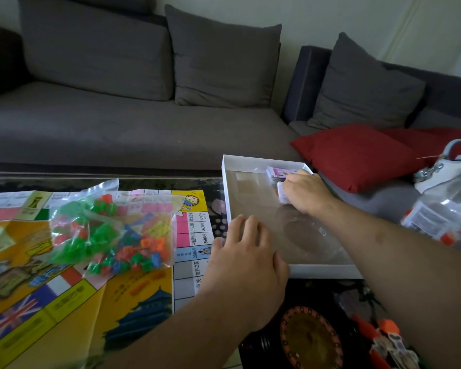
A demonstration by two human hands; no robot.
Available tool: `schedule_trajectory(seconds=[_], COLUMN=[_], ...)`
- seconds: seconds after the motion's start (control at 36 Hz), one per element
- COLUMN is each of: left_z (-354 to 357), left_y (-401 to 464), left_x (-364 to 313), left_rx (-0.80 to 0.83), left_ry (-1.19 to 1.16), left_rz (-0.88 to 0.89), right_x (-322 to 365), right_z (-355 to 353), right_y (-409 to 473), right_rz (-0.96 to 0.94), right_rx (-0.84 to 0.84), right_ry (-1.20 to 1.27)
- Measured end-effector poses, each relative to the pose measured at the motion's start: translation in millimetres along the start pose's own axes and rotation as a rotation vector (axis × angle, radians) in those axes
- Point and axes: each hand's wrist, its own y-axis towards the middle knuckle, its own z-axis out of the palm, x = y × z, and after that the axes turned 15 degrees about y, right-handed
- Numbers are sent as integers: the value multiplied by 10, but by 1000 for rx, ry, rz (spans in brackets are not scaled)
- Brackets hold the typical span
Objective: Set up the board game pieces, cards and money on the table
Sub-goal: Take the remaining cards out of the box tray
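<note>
Nearest the viewer, both forearms reach forward across the table. Left hand (246,258), fingers straight and relaxed, rests on the near-left rim of the white box (227,187), steadying it. Right hand (305,191), curled, grips a small white card pack (281,191) deep in the box's far-right corner, just in front of the purple money stack (280,173). That stack lies beyond the right hand, clearly the nearer one. Bagged plastic pieces (109,230) already sit on the unfolded game board (51,302), left.
</note>
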Motion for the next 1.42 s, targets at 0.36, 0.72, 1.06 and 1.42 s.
schedule_trajectory(seconds=[0.36, 0.72, 1.06, 1.42], left_z=[-44, -40, -17, -532], left_y=[-13, 1, -14, -227], left_x=[10, 6, 13, 190], left_rx=[11, 27, 22, -85], left_ry=[-4, -7, -17, -817], left_rz=[5, 0, -3, -103], right_x=[50, 104, 233, 1248], right_z=[25, -65, -387, -1143], right_y=[76, 0, -30, -1148], right_rz=[253, 469, 496, 685], right_rx=[82, 55, -228, -23], right_ry=[203, 592, 870, 2031])
